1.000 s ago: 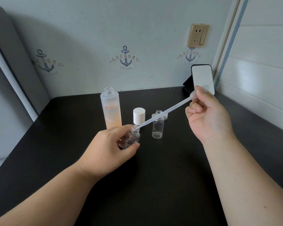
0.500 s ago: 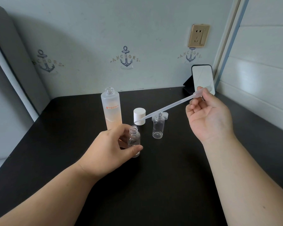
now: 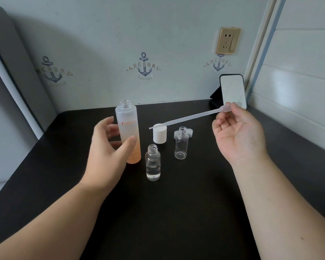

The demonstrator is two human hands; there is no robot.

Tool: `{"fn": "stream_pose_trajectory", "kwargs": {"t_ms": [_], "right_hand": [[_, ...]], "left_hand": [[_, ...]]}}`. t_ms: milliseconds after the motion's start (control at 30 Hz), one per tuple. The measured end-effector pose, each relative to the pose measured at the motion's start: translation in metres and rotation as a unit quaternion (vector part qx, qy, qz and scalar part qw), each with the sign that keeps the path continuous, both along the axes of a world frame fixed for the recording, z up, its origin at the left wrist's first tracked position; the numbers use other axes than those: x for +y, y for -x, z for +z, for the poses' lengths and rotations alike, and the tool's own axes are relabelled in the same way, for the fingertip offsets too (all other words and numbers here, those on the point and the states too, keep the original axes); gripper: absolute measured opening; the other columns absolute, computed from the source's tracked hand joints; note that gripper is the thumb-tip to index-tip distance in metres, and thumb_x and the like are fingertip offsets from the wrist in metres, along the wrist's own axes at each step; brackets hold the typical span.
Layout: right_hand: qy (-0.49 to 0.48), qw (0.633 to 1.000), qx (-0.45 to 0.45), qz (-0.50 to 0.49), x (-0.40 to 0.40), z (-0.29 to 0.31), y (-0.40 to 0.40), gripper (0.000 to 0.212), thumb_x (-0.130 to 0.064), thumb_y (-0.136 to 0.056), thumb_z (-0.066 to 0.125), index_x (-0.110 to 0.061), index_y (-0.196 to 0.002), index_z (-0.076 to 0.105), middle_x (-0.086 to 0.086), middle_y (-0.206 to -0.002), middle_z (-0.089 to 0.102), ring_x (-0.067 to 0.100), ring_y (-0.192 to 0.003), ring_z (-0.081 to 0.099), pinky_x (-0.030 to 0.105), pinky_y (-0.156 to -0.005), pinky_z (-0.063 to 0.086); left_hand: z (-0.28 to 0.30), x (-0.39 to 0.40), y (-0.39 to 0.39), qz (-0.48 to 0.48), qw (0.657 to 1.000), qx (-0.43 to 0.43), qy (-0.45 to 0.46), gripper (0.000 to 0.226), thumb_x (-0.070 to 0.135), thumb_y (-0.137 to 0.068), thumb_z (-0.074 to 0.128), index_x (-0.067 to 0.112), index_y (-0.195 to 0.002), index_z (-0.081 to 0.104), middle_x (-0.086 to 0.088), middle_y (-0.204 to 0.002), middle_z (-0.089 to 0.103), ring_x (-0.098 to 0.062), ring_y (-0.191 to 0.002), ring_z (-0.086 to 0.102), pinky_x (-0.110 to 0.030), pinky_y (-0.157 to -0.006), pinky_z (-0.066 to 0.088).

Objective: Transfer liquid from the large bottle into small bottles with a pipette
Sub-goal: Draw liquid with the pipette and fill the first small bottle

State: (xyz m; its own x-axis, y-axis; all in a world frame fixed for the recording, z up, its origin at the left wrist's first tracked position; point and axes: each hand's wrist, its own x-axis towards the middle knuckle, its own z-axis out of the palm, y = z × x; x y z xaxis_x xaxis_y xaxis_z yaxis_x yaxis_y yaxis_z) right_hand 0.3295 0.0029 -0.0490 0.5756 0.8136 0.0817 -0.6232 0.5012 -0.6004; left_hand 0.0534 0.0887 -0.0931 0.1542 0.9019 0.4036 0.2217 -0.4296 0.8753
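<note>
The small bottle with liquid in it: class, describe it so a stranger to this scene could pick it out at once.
Start at the tall frosted large bottle on the black table. Just right of its base, nearer the camera, stands the small bottle, clear and uncapped. Unlike the empty bottle behind it, it holds clear liquid at the bottom.

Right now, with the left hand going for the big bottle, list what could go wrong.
1. The large bottle is tall, narrow and uncapped; the left hand has its fingers spread around it, not clearly gripping, so a clumsy grab could tip it and spill.
2. The nearer small bottle stands open with liquid in it, close beside the left hand; a stray knock may topple it.
3. The right hand pinches the pipette by its bulb, tip hanging over the white cap; a squeeze might drip there.
</note>
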Motion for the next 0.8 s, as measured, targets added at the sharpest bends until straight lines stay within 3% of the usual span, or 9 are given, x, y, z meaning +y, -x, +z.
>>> {"fn": "stream_pose_trajectory", "kwargs": {"t_ms": [100,233,333,400,500,633,700,800], "right_hand": [[-0.001,1.000,-0.002,0.004,0.001,0.001,0.001,0.006,-0.010,-0.093,0.064,-0.006,-0.090,0.067,0.004,-0.079,0.069,0.014,-0.066,0.063,0.024,-0.062,0.052],[-0.020,1.000,-0.003,0.008,0.001,0.002,0.003,0.007,-0.011,-0.095,0.064,-0.007,-0.091,0.068,0.002,-0.081,0.071,0.012,-0.070,0.067,0.024,-0.064,0.053],[-0.033,0.999,-0.006,0.010,0.001,0.002,0.003,0.007,-0.013,-0.096,0.064,-0.008,-0.093,0.067,0.000,-0.083,0.072,0.012,-0.074,0.068,0.023,-0.067,0.054],[-0.036,0.999,-0.006,0.011,0.001,0.003,0.004,0.008,-0.014,-0.096,0.064,-0.008,-0.093,0.068,0.000,-0.083,0.072,0.012,-0.074,0.068,0.023,-0.068,0.054],[-0.035,0.999,-0.010,0.006,0.000,0.003,0.004,0.012,-0.013,-0.096,0.065,-0.009,-0.087,0.071,0.001,-0.083,0.072,0.012,-0.075,0.068,0.024,-0.069,0.054],[-0.027,0.999,-0.017,-0.007,0.000,0.003,0.004,0.008,-0.014,-0.097,0.064,-0.008,-0.094,0.068,0.000,-0.083,0.072,0.012,-0.074,0.068,0.023,-0.069,0.054],[-0.023,1.000,-0.018,-0.012,0.000,0.003,0.003,0.007,-0.013,-0.097,0.064,-0.008,-0.095,0.068,0.001,-0.083,0.072,0.012,-0.074,0.068,0.023,-0.070,0.054],[-0.014,0.999,-0.038,-0.024,0.000,0.002,0.002,0.007,-0.014,-0.097,0.064,-0.008,-0.094,0.067,0.000,-0.082,0.072,0.012,-0.073,0.067,0.023,-0.070,0.054]], "left_hand": [[-0.003,0.005,-0.006,-0.022,0.997,0.070,0.029,0.071,0.053,-0.084,0.071,0.035,-0.145,0.041,0.025,-0.119,0.060,0.007,-0.105,0.060,-0.016,-0.082,0.047],[-0.004,0.007,-0.006,-0.010,0.996,0.085,0.019,0.049,0.050,-0.087,0.070,0.038,-0.131,0.053,0.027,-0.106,0.065,0.012,-0.098,0.061,-0.011,-0.069,0.047],[-0.002,0.002,-0.005,-0.022,0.996,0.085,-0.002,0.031,0.042,-0.090,0.072,0.052,-0.111,0.053,0.037,-0.103,0.062,0.017,-0.097,0.058,-0.004,-0.061,0.048],[-0.001,0.000,-0.005,-0.029,0.996,0.086,-0.013,0.032,0.038,-0.090,0.073,0.054,-0.109,0.053,0.037,-0.104,0.060,0.015,-0.097,0.058,-0.003,-0.061,0.047],[0.000,-0.002,-0.006,-0.024,0.995,0.094,-0.013,0.040,0.040,-0.089,0.073,0.051,-0.121,0.053,0.030,-0.106,0.063,0.005,-0.098,0.062,-0.019,-0.074,0.052],[0.002,-0.005,-0.006,-0.025,0.995,0.094,-0.008,0.040,0.036,-0.090,0.074,0.046,-0.124,0.056,0.019,-0.106,0.066,-0.010,-0.100,0.065,-0.041,-0.086,0.057],[0.003,-0.005,-0.006,-0.014,0.994,0.105,-0.027,0.040,0.035,-0.090,0.073,0.045,-0.124,0.057,0.018,-0.107,0.064,-0.010,-0.101,0.062,-0.037,-0.085,0.055],[0.003,-0.004,-0.006,0.019,0.988,0.136,-0.073,0.043,0.034,-0.089,0.073,0.046,-0.126,0.056,0.021,-0.104,0.060,0.004,-0.103,0.054,-0.020,-0.079,0.042]]}}
